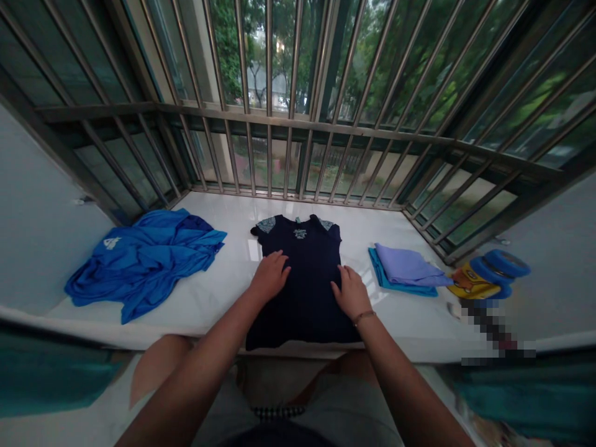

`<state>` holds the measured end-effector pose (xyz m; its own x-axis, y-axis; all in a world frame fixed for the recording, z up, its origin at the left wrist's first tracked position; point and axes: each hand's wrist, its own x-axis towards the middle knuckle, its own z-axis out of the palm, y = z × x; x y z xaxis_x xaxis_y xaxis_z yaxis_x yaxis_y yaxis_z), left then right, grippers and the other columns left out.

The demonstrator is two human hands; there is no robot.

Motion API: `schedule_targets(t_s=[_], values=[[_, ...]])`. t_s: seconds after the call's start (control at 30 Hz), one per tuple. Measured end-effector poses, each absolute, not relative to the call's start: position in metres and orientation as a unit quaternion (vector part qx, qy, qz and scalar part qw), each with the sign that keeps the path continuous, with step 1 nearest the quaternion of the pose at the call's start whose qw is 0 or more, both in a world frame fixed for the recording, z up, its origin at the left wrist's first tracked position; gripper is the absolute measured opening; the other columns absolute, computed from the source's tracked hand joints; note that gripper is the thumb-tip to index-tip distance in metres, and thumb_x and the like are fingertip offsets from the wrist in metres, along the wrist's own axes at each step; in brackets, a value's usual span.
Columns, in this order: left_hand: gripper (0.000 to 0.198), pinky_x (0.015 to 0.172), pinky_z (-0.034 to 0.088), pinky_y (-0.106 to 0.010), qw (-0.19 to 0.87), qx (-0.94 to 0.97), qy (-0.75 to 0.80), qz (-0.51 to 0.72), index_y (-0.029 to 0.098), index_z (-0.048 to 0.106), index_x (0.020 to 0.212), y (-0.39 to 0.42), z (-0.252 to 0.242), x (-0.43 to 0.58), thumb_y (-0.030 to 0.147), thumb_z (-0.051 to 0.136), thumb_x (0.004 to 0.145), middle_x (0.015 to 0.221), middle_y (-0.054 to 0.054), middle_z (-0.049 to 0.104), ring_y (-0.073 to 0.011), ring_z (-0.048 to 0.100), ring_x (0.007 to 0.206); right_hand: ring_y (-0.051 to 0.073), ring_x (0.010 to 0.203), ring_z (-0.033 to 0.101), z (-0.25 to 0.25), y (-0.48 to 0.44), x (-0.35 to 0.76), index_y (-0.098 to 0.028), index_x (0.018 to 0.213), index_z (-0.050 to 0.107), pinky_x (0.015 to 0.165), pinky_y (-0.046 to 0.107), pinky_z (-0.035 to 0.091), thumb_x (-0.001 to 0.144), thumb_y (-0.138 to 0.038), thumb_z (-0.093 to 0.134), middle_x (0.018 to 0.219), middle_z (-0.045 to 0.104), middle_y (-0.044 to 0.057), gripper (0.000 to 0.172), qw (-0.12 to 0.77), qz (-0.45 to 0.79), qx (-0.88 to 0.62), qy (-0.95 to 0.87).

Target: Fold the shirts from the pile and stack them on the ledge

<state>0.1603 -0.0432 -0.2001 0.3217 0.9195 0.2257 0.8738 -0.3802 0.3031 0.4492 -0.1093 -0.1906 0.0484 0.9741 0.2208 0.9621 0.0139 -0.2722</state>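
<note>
- Head camera shows me, largest of all, a grille of grey metal bars (269, 118) closing off the window bay, with green trees behind it.
- Below it runs a glossy white stone ledge (223, 298), which bears all the clothes.
- A crumpled bright blue sports shirt (144, 261) lies in a heap at the ledge's left end, well apart from the hands.
- A dark navy short-sleeved T-shirt (310, 261) lies flat in the middle, collar towards the bars, its hem hanging just over the near edge.
- On the right I see a folded lilac cloth (407, 264) stacked on a folded teal cloth (395, 287).
- Just beside that stack sits a yellow and blue plastic toy (484, 276).
- My view of the left hand (270, 276): flat, palm down, fingers loosely spread on the T-shirt's left side, gripping nothing.
- Likewise the right hand (350, 293) rests flat and spread on the T-shirt's right side, with a thin bracelet (364, 316) at the wrist.
</note>
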Motion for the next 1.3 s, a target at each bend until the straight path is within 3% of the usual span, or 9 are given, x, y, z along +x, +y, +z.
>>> schedule_targets(t_s=[0.17, 0.37, 0.5, 0.6, 0.73, 0.87, 1.0, 1.1, 1.3], values=[[0.061, 0.134, 0.03, -0.062, 0.075, 0.813, 0.568, 0.1, 0.022, 0.051, 0.167, -0.091, -0.249, 0.166, 0.047, 0.051, 0.111, 0.179, -0.017, 0.039, -0.037, 0.036, 0.166, 0.034, 0.136, 0.062, -0.231, -0.148, 0.442, -0.017, 0.149, 0.066, 0.11, 0.045, 0.051, 0.112, -0.032, 0.052, 0.152, 0.064, 0.02, 0.043, 0.07, -0.02, -0.707, -0.703], [0.069, 0.135, 0.029, -0.063, 0.067, 0.814, 0.571, 0.083, 0.023, 0.047, 0.171, -0.142, -0.255, 0.139, 0.049, 0.055, 0.108, 0.181, -0.015, 0.033, -0.0376, 0.032, 0.168, 0.03, 0.11, 0.069, -0.237, -0.203, 0.422, -0.024, 0.136, 0.074, 0.087, 0.04, 0.054, 0.109, -0.022, 0.052, 0.124, 0.073, 0.015, 0.035, 0.028, -0.036, -0.706, -0.707], [0.066, 0.133, 0.03, -0.066, 0.072, 0.804, 0.587, 0.063, 0.02, 0.061, 0.16, -0.187, -0.25, 0.121, 0.05, 0.064, 0.101, 0.174, -0.021, 0.047, -0.0422, 0.045, 0.161, 0.03, 0.103, 0.074, -0.245, -0.251, 0.402, -0.025, 0.138, 0.075, 0.087, 0.04, 0.054, 0.106, -0.024, 0.059, 0.113, 0.077, 0.012, 0.036, 0.053, 0.009, -0.676, -0.735], [0.043, 0.13, 0.037, -0.064, 0.096, 0.804, 0.582, 0.078, 0.02, 0.077, 0.134, -0.201, -0.234, 0.112, 0.047, 0.062, 0.104, 0.151, -0.02, 0.07, -0.0389, 0.065, 0.141, 0.028, 0.101, 0.075, -0.238, -0.264, 0.401, -0.027, 0.126, 0.08, 0.088, 0.038, 0.053, 0.108, -0.029, 0.059, 0.11, 0.078, 0.009, 0.027, 0.091, 0.053, -0.65, -0.753], [0.03, 0.128, 0.041, -0.061, 0.126, 0.822, 0.533, 0.156, 0.022, 0.078, 0.117, -0.172, -0.212, 0.124, 0.038, 0.054, 0.11, 0.129, -0.013, 0.079, -0.0306, 0.071, 0.124, 0.025, 0.104, 0.073, -0.212, -0.216, 0.422, -0.023, 0.117, 0.08, 0.096, 0.035, 0.052, 0.113, -0.031, 0.049, 0.113, 0.078, 0.01, 0.032, 0.149, 0.073, -0.66, -0.733], [0.03, 0.13, 0.039, -0.057, 0.126, 0.847, 0.475, 0.201, 0.02, 0.075, 0.125, -0.106, -0.203, 0.171, 0.036, 0.054, 0.111, 0.144, -0.015, 0.073, -0.0294, 0.065, 0.14, 0.025, 0.115, 0.072, -0.187, -0.128, 0.45, -0.012, 0.125, 0.077, 0.102, 0.032, 0.05, 0.112, -0.029, 0.05, 0.122, 0.077, 0.017, 0.034, 0.173, 0.038, -0.723, -0.668], [0.041, 0.132, 0.037, -0.056, 0.133, 0.869, 0.454, 0.148, 0.016, 0.069, 0.143, -0.035, -0.207, 0.227, 0.037, 0.053, 0.111, 0.162, -0.018, 0.062, -0.0319, 0.054, 0.154, 0.026, 0.126, 0.069, -0.178, -0.059, 0.462, -0.001, 0.146, 0.064, 0.099, 0.033, 0.049, 0.115, -0.041, 0.044, 0.139, 0.07, 0.027, 0.054, 0.17, 0.027, -0.76, -0.627], [0.053, 0.134, 0.034, -0.057, 0.136, 0.868, 0.461, 0.126, 0.013, 0.059, 0.157, -0.003, -0.22, 0.248, 0.038, 0.053, 0.111, 0.171, -0.019, 0.051, -0.0341, 0.046, 0.161, 0.027, 0.127, 0.068, -0.186, -0.029, 0.465, 0.002, 0.148, 0.06, 0.095, 0.034, 0.05, 0.112, -0.05, 0.05, 0.14, 0.068, 0.031, 0.064, 0.162, 0.035, -0.775, -0.609], [0.063, 0.138, 0.025, -0.058, 0.128, 0.861, 0.475, 0.13, 0.014, 0.049, 0.167, 0.005, -0.248, 0.246, 0.044, 0.045, 0.112, 0.177, -0.015, 0.044, -0.0315, 0.038, 0.166, 0.023, 0.102, 0.075, -0.209, 0.004, 0.479, -0.01, 0.113, 0.077, 0.09, 0.03, 0.052, 0.098, -0.034, 0.074, 0.111, 0.081, 0.019, 0.028, 0.154, 0.09, -0.795, -0.58]])
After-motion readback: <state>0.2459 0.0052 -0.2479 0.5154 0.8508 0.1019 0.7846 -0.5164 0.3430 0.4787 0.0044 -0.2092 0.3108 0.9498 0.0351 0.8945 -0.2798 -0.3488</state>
